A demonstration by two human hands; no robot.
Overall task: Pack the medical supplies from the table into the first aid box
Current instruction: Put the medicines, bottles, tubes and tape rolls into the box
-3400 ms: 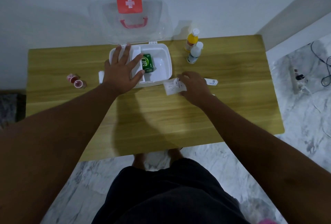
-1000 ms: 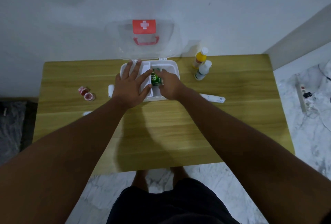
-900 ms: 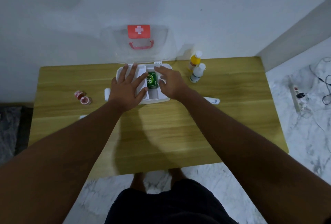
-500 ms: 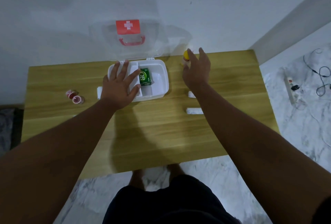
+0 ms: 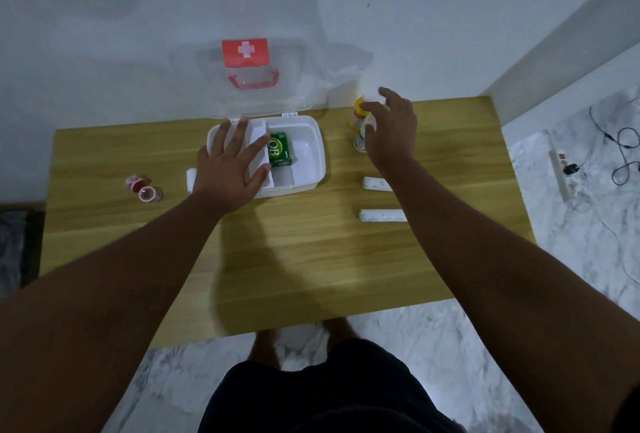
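Observation:
The white first aid box (image 5: 313,141) stands open at the table's back, its clear lid (image 5: 249,76) with a red cross leaning on the wall. A green packet (image 5: 280,149) lies inside, beside a white packet. My left hand (image 5: 232,166) rests flat on the box's left side, fingers spread. My right hand (image 5: 391,131) hovers open over two bottles right of the box: a yellow-capped bottle (image 5: 358,114) and a white bottle (image 5: 362,141), mostly hidden behind the hand. Two white rolls (image 5: 375,184) (image 5: 381,215) lie near my right forearm.
Two small red tape rolls (image 5: 142,188) sit on the wooden table (image 5: 311,259) at the left. A white roll (image 5: 190,179) peeks out behind my left wrist. A power strip with cables (image 5: 564,169) lies on the marble floor at right.
My right hand left the box, where it put the white packet, and moved right to the bottles. My left hand stayed on the box.

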